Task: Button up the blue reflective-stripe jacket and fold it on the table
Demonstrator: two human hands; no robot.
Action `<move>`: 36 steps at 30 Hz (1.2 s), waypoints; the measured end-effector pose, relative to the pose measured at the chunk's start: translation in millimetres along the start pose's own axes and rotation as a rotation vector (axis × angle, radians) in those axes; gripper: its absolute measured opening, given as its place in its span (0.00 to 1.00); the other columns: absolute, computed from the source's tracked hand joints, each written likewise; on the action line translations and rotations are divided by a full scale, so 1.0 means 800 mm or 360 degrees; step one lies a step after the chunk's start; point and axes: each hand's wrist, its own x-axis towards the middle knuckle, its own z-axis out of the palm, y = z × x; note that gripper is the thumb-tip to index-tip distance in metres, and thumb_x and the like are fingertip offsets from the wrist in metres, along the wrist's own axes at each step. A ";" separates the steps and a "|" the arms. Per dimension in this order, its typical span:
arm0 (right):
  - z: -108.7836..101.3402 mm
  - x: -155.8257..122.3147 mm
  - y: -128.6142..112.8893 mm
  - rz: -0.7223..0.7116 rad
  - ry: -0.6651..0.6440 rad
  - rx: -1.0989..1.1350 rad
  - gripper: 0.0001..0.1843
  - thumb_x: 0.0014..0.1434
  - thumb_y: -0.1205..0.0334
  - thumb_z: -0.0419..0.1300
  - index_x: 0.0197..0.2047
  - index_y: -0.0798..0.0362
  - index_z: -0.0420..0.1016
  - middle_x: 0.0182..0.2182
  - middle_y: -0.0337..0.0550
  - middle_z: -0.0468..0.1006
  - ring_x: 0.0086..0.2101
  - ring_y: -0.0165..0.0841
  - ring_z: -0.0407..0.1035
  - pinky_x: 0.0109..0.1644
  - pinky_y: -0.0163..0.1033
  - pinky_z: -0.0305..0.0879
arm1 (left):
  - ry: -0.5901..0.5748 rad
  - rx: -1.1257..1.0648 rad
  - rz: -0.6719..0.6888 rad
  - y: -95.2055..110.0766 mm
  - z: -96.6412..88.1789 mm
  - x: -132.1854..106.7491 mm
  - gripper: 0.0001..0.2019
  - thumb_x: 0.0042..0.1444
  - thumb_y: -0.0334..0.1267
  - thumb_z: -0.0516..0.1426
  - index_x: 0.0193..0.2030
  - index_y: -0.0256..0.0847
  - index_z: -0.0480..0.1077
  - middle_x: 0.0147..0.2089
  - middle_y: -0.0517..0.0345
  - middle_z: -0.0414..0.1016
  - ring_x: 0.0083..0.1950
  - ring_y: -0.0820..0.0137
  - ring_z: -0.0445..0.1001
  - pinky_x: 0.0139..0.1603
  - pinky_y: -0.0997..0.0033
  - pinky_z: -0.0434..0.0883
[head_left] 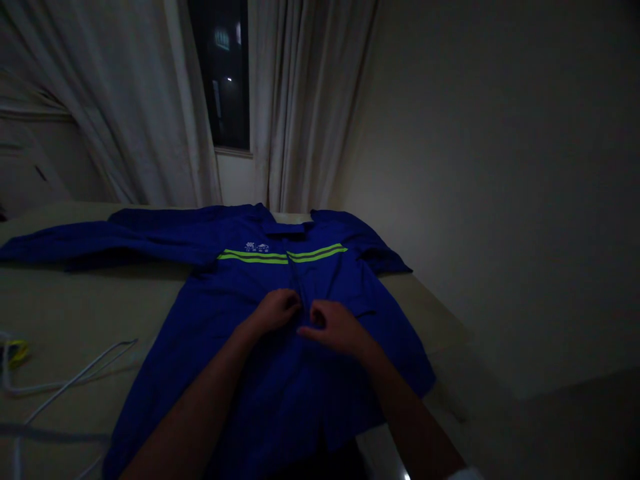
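Blue work jacket [280, 347] with reflective yellow-green chest stripes [283, 255]

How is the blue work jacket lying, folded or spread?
Spread: the blue work jacket lies flat on the table, one sleeve stretched sideways.

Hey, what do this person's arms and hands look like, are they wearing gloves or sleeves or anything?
The left grip and right grip are bare hands, without gloves. Both forearms are bare too. A white patch shows at the bottom edge by the right arm, too cut off to identify.
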 end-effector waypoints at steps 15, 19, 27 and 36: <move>0.034 -0.110 -0.007 0.0290 0.0320 0.0050 0.10 0.58 0.68 0.65 0.44 0.49 0.75 0.43 0.46 0.76 0.39 0.37 0.74 0.44 0.41 0.70 | -0.0148 0.0528 0.0170 0.089 0.008 -0.084 0.05 0.59 0.35 0.63 0.43 0.46 0.77 0.49 0.49 0.78 0.50 0.55 0.75 0.52 0.58 0.69; 0.038 -0.104 -0.012 0.0382 0.0337 -0.0163 0.11 0.54 0.68 0.67 0.41 0.50 0.74 0.41 0.46 0.74 0.39 0.37 0.72 0.45 0.42 0.67 | -0.0275 0.0654 0.0192 0.101 0.018 -0.098 0.09 0.64 0.31 0.57 0.41 0.46 0.79 0.45 0.50 0.79 0.48 0.57 0.77 0.48 0.61 0.69; 0.031 -0.070 0.009 0.0382 0.0340 0.0359 0.05 0.53 0.71 0.66 0.32 0.52 0.78 0.33 0.40 0.77 0.34 0.32 0.72 0.40 0.37 0.66 | -0.0151 0.0394 0.0173 0.084 0.039 -0.086 0.13 0.67 0.29 0.52 0.39 0.43 0.78 0.42 0.50 0.79 0.45 0.61 0.77 0.45 0.65 0.70; 0.059 -0.077 0.023 0.0278 0.0643 0.0566 0.06 0.52 0.71 0.64 0.33 0.53 0.81 0.38 0.42 0.78 0.32 0.29 0.72 0.38 0.34 0.67 | 0.0110 0.0146 0.0273 0.058 0.057 -0.098 0.09 0.68 0.32 0.55 0.43 0.44 0.79 0.43 0.54 0.82 0.46 0.63 0.79 0.51 0.63 0.72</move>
